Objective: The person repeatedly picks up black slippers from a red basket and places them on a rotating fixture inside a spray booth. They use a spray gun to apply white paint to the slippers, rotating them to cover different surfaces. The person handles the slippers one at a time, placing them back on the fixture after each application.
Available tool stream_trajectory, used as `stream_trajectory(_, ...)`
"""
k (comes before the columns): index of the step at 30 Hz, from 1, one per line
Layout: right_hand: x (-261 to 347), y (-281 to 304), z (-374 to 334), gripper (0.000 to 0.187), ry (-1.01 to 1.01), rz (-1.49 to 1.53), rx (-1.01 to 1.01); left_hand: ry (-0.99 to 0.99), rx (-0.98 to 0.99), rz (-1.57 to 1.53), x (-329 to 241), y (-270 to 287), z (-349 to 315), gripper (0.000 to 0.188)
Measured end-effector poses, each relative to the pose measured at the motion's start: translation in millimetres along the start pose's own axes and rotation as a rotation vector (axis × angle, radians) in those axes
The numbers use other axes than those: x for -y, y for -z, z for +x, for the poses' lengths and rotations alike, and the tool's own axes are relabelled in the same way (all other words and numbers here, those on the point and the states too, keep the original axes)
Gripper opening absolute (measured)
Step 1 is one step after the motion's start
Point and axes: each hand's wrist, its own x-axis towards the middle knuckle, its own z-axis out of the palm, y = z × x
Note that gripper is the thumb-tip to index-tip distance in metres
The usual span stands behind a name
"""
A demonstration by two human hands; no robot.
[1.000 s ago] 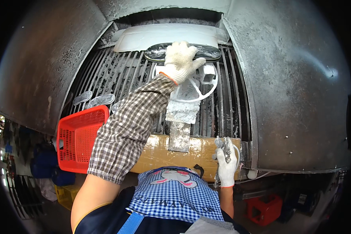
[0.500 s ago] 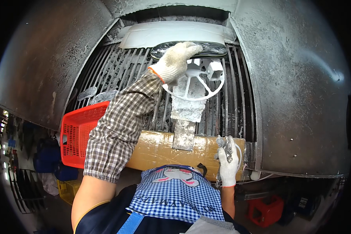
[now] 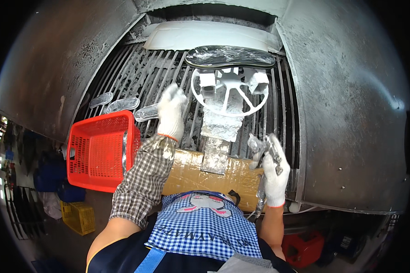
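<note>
A dark shoe sole (image 3: 230, 58) with whitish smears lies across the boxy supports of a white-coated spoked wheel stand (image 3: 232, 85). My left hand (image 3: 171, 113), in a white knit glove, is apart from the sole, to its lower left above the grate. Its fingers are loosely bent and slightly blurred, with nothing visible in them. Beside that hand lies a shiny oval piece (image 3: 146, 112), partly covered by it. My gloved right hand (image 3: 275, 175) grips a grey metal spray gun (image 3: 272, 154) at the lower right of the stand, its nozzle end towards the stand.
Metal bars form a grate (image 3: 161, 68) between tall booth walls (image 3: 346, 113). Two more oval pieces (image 3: 123, 105) lie at the left. A red plastic basket (image 3: 100, 152) stands beside my left sleeve. A brown tape-covered ledge (image 3: 187, 175) runs along the front. A white sheet (image 3: 205, 35) leans behind.
My left hand has let go of the sole and moved down and left, towards an oval piece. The sole stays on the stand. My right hand has risen slightly with the spray gun.
</note>
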Motion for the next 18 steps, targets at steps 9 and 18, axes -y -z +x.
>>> stream_trajectory(9,65,-71,54,0.064,0.318,0.114,0.222,0.463,0.611,-0.473,59,-10,-39,0.052)
stream_trajectory(18,64,-87,75,0.057,0.353,0.068,0.139,0.452,0.593,-0.469,66,-25,-39,0.049)
